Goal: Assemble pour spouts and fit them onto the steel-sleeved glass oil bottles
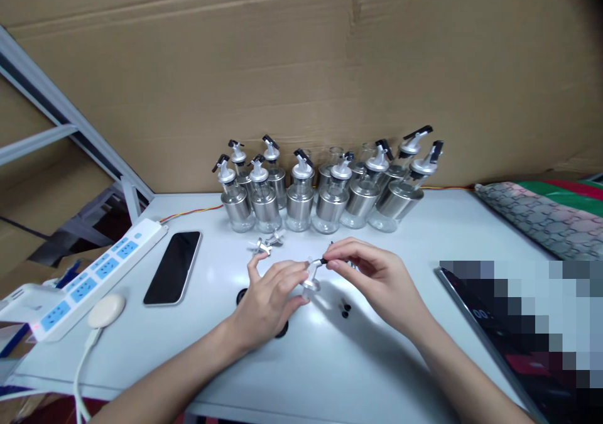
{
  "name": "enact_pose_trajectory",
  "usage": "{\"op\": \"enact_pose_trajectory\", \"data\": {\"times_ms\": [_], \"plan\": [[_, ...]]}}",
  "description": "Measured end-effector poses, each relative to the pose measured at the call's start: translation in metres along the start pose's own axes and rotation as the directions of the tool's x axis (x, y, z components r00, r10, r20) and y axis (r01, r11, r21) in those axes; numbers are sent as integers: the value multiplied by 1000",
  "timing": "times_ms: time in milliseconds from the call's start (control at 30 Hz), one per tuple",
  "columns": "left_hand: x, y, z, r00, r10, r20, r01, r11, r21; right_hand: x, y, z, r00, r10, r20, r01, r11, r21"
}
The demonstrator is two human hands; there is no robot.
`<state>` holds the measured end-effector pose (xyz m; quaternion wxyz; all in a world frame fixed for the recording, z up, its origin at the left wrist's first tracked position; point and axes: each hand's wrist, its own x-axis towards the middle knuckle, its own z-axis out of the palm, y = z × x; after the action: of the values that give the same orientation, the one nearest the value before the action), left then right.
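My left hand (271, 298) is closed round a small silver and clear pourer spout (311, 279) held just above the white table (339, 361). My right hand (372, 276) pinches a small black part (325, 261) against the top of that spout. Two more loose spouts (266, 243) lie on the table just beyond my left hand. A few small black pieces (346, 311) lie below my right hand. Several glass and steel dispenser bottles (325, 191) with pourer tops stand in a row at the back.
A black phone (173, 267) lies left of my hands, with a white power strip (94, 273) and a round white puck (106, 311) further left. A tablet (499, 336) lies at the right, patterned cloth (541, 213) behind it. Cardboard (301, 66) walls the back.
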<state>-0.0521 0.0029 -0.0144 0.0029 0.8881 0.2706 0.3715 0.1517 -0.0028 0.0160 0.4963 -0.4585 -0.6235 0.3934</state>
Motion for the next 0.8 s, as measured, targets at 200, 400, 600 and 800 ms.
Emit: {"op": "enact_pose_trajectory", "data": {"times_ms": [200,400,600,800], "plan": [[-1,-2,0,1000,20,19,-20,1000,13,2,4,5,910,359,206,-410,853,323],[2,-1,-1,995,95,7,-95,995,40,1,1,3,788,397,471,-606,636,477],[4,-2,-4,993,121,14,-120,991,-55,0,0,-1,764,380,522,-629,620,469],[5,-14,-8,984,169,58,-161,979,-127,0,0,-2,799,335,499,-594,565,573]]}}
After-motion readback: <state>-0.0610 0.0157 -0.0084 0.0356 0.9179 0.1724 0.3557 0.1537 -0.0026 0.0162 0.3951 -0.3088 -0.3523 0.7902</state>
